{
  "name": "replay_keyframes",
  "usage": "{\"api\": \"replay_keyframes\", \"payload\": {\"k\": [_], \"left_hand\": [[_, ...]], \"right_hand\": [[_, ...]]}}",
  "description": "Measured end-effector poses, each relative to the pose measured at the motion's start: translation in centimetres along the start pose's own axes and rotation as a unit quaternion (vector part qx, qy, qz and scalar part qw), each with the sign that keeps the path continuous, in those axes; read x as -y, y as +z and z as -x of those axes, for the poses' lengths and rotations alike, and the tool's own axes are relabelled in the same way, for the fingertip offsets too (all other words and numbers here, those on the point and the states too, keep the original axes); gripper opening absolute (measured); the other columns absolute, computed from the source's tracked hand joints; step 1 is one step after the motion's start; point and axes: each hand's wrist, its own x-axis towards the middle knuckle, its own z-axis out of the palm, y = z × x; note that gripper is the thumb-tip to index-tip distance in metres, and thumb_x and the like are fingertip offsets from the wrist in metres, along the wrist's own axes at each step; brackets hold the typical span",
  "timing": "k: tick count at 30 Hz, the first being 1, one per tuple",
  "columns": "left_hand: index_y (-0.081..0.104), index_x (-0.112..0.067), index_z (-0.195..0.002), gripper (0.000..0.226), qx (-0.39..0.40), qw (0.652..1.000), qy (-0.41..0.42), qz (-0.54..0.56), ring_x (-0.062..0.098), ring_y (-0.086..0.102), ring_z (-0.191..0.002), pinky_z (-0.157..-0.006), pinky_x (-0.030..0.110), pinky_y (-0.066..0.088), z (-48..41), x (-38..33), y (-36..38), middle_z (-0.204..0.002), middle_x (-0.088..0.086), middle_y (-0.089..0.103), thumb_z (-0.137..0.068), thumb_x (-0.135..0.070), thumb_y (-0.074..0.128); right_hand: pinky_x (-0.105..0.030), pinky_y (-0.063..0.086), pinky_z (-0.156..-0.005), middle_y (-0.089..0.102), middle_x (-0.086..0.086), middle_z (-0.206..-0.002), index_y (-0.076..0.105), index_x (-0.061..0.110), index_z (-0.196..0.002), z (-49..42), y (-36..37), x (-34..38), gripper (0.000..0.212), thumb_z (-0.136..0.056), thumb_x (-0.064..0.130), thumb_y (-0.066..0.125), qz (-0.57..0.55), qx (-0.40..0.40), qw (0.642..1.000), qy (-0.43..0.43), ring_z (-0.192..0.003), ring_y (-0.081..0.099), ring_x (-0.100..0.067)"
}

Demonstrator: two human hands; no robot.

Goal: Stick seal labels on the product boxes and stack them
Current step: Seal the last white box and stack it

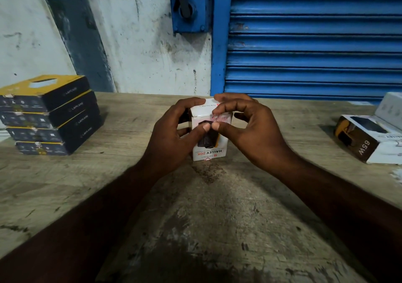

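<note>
A white product box point(214, 150) printed "HALLEY 20K" stands upright on the wooden table point(195, 217) at the centre. My left hand point(174, 137) grips its left side, thumb pressing the front face. My right hand point(245, 130) curls over its top right edge, thumb beside the left thumb on the front. A small reddish seal label point(219, 117) sits at the box's top front edge, just under my right fingers.
A stack of several black-and-yellow boxes point(50, 117) stands at the table's left. At the right edge lie a "65W" box point(365, 139) and a white box point(391, 106). Behind the table are a stained wall and a blue shutter point(313, 39).
</note>
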Motion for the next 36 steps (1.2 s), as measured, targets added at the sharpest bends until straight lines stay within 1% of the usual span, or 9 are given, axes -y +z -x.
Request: {"api": "replay_keyframes", "payload": {"k": [2, 6, 10, 13, 17, 19, 22, 27, 36], "left_hand": [[0.057, -0.021, -0.130, 0.041, 0.000, 1.000, -0.002, -0.001, 0.006, 0.063, -0.116, -0.083, 0.018, 0.054, 0.01, -0.07, -0.01, -0.125, -0.007, 0.065, -0.093, -0.014, 0.071], [0.057, -0.020, -0.130, 0.040, 0.003, 1.000, -0.005, 0.005, 0.006, 0.063, -0.116, -0.081, 0.016, 0.053, 0.02, -0.10, 0.02, -0.125, -0.007, 0.065, -0.093, -0.014, 0.070], [0.057, -0.023, -0.130, 0.040, 0.005, 1.000, -0.010, 0.004, 0.007, 0.062, -0.117, -0.081, 0.016, 0.053, 0.05, -0.12, 0.04, -0.125, -0.008, 0.065, -0.093, -0.015, 0.070], [0.057, -0.023, -0.130, 0.040, 0.007, 1.000, -0.008, 0.002, 0.007, 0.062, -0.118, -0.081, 0.016, 0.053, 0.05, -0.11, 0.00, -0.127, -0.008, 0.064, -0.093, -0.016, 0.070], [0.057, -0.021, -0.130, 0.040, 0.008, 1.000, -0.010, 0.006, 0.005, 0.062, -0.117, -0.081, 0.015, 0.053, 0.11, -0.21, 0.12, -0.126, -0.008, 0.065, -0.093, -0.014, 0.070], [0.057, -0.021, -0.130, 0.041, 0.007, 1.000, -0.012, 0.008, 0.004, 0.062, -0.116, -0.080, 0.014, 0.052, 0.11, -0.25, 0.10, -0.126, -0.008, 0.065, -0.092, -0.015, 0.070], [0.057, -0.023, -0.130, 0.041, 0.006, 1.000, -0.012, 0.008, 0.005, 0.061, -0.117, -0.081, 0.015, 0.052, 0.09, -0.24, -0.01, -0.127, -0.008, 0.064, -0.092, -0.015, 0.071], [0.057, -0.022, -0.130, 0.041, 0.007, 1.000, -0.011, 0.008, 0.005, 0.062, -0.117, -0.081, 0.016, 0.053, 0.12, -0.27, 0.11, -0.127, -0.008, 0.064, -0.092, -0.014, 0.071], [0.057, -0.021, -0.130, 0.041, 0.010, 1.000, -0.008, 0.014, 0.005, 0.062, -0.117, -0.083, 0.016, 0.053, 0.15, -0.45, 0.11, -0.127, -0.007, 0.064, -0.092, -0.013, 0.070]], "right_hand": [[-0.034, 0.047, -0.101, 0.065, 0.012, -0.127, 0.072, 0.036, -0.092, 0.09, 0.00, 0.13, 0.021, -0.078, 0.025, 0.082, 0.009, 0.002, 1.000, -0.006, -0.125, 0.055, -0.008], [-0.030, 0.045, -0.103, 0.065, 0.011, -0.125, 0.073, 0.031, -0.093, 0.04, -0.01, -0.30, 0.022, -0.084, 0.011, 0.079, 0.025, 0.002, 1.000, 0.004, -0.124, 0.055, -0.006], [-0.027, 0.044, -0.099, 0.066, 0.012, -0.124, 0.074, 0.029, -0.094, -0.11, -0.01, -0.48, 0.017, -0.088, 0.013, 0.076, 0.025, -0.004, 1.000, 0.011, -0.123, 0.056, -0.005], [-0.030, 0.046, -0.100, 0.066, 0.011, -0.124, 0.074, 0.029, -0.094, -0.11, 0.04, -0.50, 0.017, -0.088, 0.014, 0.076, 0.021, -0.007, 1.000, 0.010, -0.122, 0.056, -0.006], [-0.041, 0.048, -0.102, 0.066, 0.011, -0.125, 0.074, 0.031, -0.094, -0.09, 0.12, -0.45, 0.019, -0.087, 0.014, 0.075, 0.009, -0.007, 1.000, 0.010, -0.122, 0.058, -0.006], [-0.044, 0.048, -0.103, 0.066, 0.011, -0.124, 0.073, 0.033, -0.093, -0.08, 0.13, -0.37, 0.020, -0.088, 0.014, 0.075, 0.004, -0.009, 1.000, 0.012, -0.122, 0.058, -0.006], [-0.045, 0.048, -0.103, 0.067, 0.011, -0.124, 0.072, 0.035, -0.092, -0.05, 0.17, -0.26, 0.021, -0.088, 0.014, 0.075, -0.003, -0.012, 1.000, 0.013, -0.121, 0.059, -0.005], [-0.050, 0.049, -0.102, 0.068, 0.011, -0.122, 0.072, 0.037, -0.091, -0.04, 0.34, -0.40, 0.017, -0.087, 0.020, 0.075, -0.007, -0.019, 1.000, 0.011, -0.120, 0.059, -0.007], [-0.050, 0.049, -0.101, 0.068, 0.012, -0.121, 0.072, 0.039, -0.090, -0.11, 0.35, -0.74, 0.016, -0.085, 0.024, 0.075, 0.002, -0.026, 1.000, 0.003, -0.121, 0.059, -0.011]]}}
